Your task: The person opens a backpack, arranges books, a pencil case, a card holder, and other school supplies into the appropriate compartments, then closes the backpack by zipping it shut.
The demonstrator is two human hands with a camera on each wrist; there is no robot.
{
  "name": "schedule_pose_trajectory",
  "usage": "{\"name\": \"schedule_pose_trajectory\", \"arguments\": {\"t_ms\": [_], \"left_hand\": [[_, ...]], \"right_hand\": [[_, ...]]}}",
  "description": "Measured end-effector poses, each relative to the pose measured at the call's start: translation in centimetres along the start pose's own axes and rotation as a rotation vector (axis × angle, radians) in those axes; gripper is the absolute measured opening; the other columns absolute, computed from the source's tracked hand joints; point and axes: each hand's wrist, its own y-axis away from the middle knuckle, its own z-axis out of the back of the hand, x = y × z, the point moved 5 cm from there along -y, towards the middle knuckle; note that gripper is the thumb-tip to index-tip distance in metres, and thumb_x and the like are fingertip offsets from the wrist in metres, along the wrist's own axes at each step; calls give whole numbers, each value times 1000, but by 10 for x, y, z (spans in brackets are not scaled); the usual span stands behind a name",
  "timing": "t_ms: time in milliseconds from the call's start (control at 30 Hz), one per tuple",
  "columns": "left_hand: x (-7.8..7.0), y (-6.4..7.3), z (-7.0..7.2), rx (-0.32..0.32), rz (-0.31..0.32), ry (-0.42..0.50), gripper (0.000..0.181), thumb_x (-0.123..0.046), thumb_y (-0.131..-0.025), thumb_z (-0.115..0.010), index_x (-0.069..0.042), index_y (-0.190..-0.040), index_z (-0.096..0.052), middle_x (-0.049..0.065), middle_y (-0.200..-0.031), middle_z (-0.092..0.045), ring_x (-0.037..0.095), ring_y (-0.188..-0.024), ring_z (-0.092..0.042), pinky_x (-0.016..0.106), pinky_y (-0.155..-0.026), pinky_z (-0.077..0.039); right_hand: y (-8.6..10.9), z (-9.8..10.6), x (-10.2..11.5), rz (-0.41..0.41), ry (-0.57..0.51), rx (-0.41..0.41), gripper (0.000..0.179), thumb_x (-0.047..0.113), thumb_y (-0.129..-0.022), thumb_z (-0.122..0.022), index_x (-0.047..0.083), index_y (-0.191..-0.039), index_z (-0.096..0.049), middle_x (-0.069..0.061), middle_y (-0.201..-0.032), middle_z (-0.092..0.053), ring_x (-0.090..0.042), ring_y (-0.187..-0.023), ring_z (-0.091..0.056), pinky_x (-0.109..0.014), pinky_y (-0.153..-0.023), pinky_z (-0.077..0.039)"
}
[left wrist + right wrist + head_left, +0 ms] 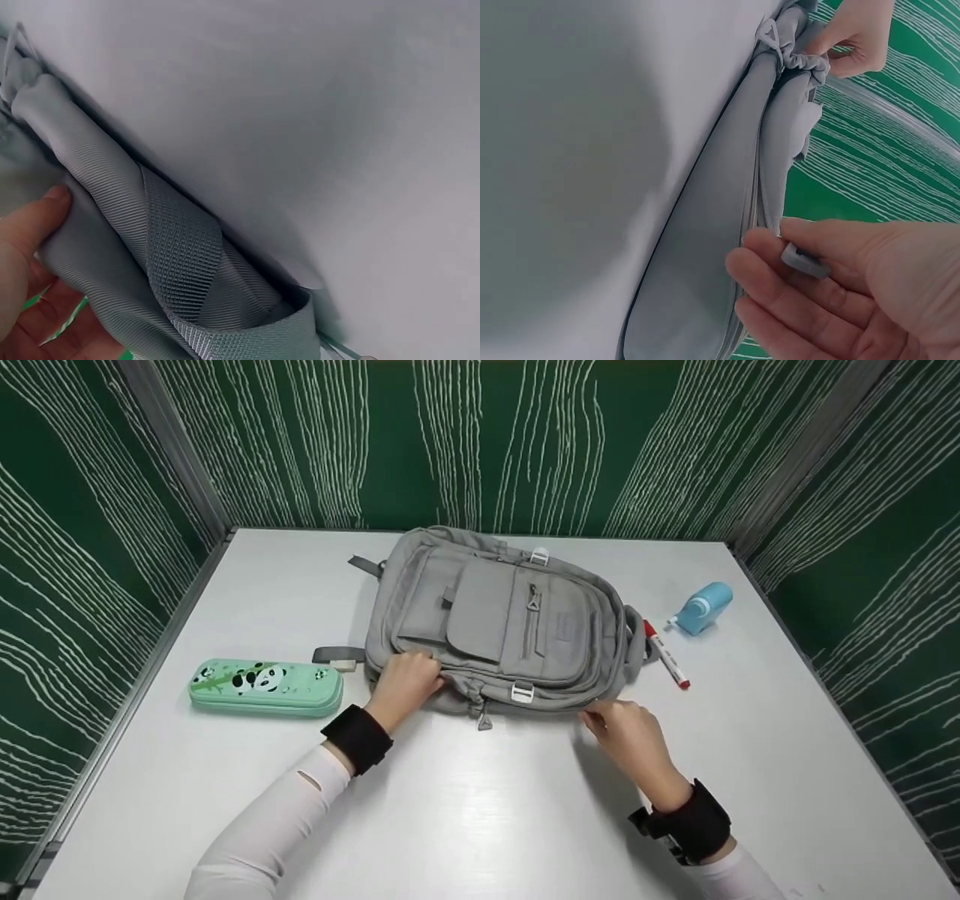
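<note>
The right hand [630, 739], forearm slanting inward, pinches a grey zipper pull [804, 261] between thumb and curled fingers; the left hand [405, 682], knuckles up, grips the near side of the grey backpack [484, 615], lying on the white table [465, 810]: soft, probably light, best held by firm seams.

Three views, one backpack [480, 611]
Head view looks forward and down from above; wrist views, close in, share its near side.
</note>
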Motion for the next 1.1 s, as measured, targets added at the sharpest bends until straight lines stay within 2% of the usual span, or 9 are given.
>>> {"name": "schedule_pose_trajectory", "arguments": {"t_ms": [133,333,600,767,900,1100], "left_hand": [[-10,4,2,-9,7,3,28,-29,-83,-84,-6,-71,-73,4,-72,-72,25,-61,-70,39,-53,-58],[-26,12,6,-28,-27,48,27,-28,-82,-85,-7,-70,-72,3,-73,-71,25,-62,-70,38,-53,-58],[-27,15,7,-24,-43,41,27,-30,-82,-85,-7,-72,-74,3,-76,-72,24,-66,-71,37,-55,-59],[-29,17,6,-30,-53,3,27,-32,-82,-85,-7,-75,-76,3,-77,-72,23,-65,-69,36,-54,-59],[-29,17,5,-21,-52,5,26,-31,-83,-84,-7,-76,-76,4,-79,-73,22,-66,-69,36,-55,-59],[-31,16,6,-35,-49,16,26,-31,-83,-84,-7,-76,-76,4,-78,-73,22,-64,-68,35,-53,-58]], "right_hand": [[2,-6,9,25,-16,30,19,5,-86,-78,8,-71,-68,-10,-68,-72,-32,-61,-69,-46,-54,-52],[1,-18,22,61,-18,56,28,4,-85,-77,12,-65,-60,-5,-62,-65,-26,-59,-66,-43,-54,-51],[-4,-30,43,152,10,42,42,8,-84,-79,14,-58,-47,2,-54,-52,-18,-51,-54,-40,-50,-47],[-6,-37,55,175,36,67,33,8,-84,-79,10,-61,-57,-2,-58,-59,-25,-55,-63,-42,-51,-50],[-8,-44,65,203,64,86,21,8,-85,-79,7,-67,-67,-5,-64,-66,-28,-56,-65,-42,-51,-52],[-13,-50,77,235,63,80,16,3,-82,-78,7,-69,-69,-4,-65,-68,-27,-56,-65,-41,-51,-54]]}}
